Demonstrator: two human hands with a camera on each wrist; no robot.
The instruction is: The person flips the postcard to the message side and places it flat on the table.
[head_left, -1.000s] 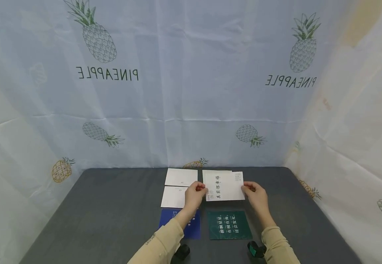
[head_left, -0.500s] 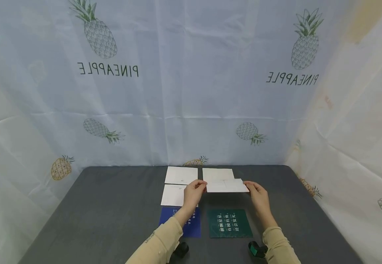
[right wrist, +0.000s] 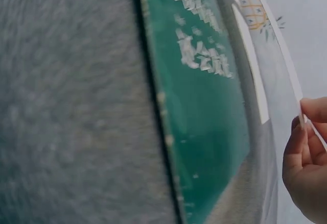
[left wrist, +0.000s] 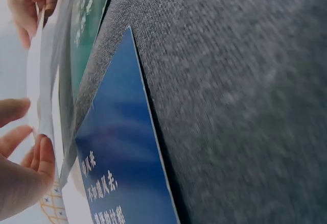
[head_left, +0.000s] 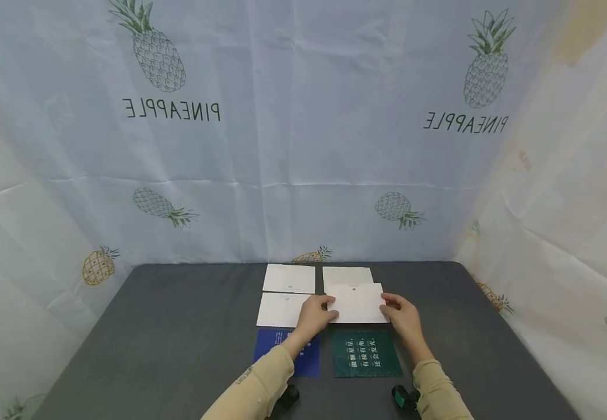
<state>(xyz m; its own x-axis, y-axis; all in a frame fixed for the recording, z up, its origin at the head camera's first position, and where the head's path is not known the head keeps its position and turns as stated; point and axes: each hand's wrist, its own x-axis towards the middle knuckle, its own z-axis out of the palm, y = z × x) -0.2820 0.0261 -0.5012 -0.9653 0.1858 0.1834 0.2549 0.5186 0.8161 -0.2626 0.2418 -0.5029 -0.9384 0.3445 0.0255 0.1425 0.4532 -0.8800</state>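
Left grip on white card, blue card

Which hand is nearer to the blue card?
Left. The left hand is just beyond the blue card; the right hand is farther off to the right, at the held white card's right edge.

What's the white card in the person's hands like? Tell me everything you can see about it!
The white card is a thin rectangle, like stiff paper. The face showing has just a tiny dark mark near its far edge, too small to read. The left hand pinches one short side, the right hand the other. The card looks lifted off the table and partly hides another card behind.
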